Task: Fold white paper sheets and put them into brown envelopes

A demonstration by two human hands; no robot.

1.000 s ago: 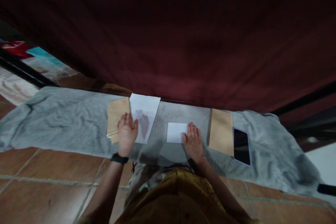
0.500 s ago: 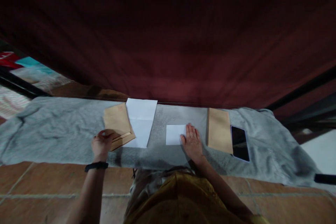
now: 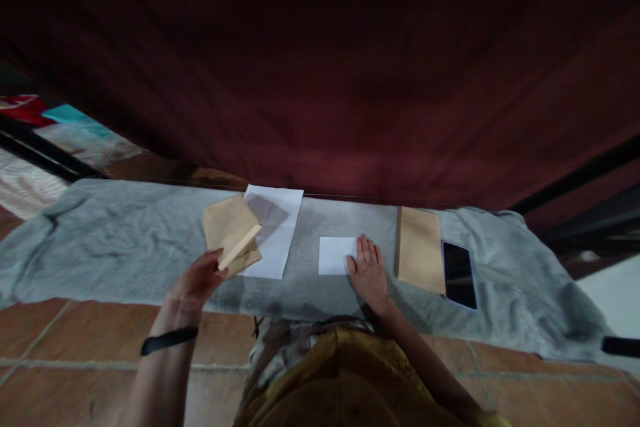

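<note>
My left hand point(image 3: 203, 278) is closed on the near edge of a brown paper envelope point(image 3: 231, 223), which is lifted and tilted. At least one more brown envelope shows under it. White sheets of paper point(image 3: 275, 240) with a fold line lie beside and partly beneath, with the envelope's shadow across them. My right hand point(image 3: 369, 275) lies flat, fingers stretched, on the right end of a small folded white paper point(image 3: 336, 255).
Right of my right hand lies a stack of brown envelopes point(image 3: 421, 250), with a dark-screened phone or tablet point(image 3: 459, 275) beside it. A grey blanket point(image 3: 135, 240) covers the bench. A dark red curtain point(image 3: 320, 113) hangs behind, and dark bars flank both sides.
My left hand has raised the top brown envelope off the pile and tilted it, its shadow now falling on the white sheets. My right hand stays on the folded paper.
</note>
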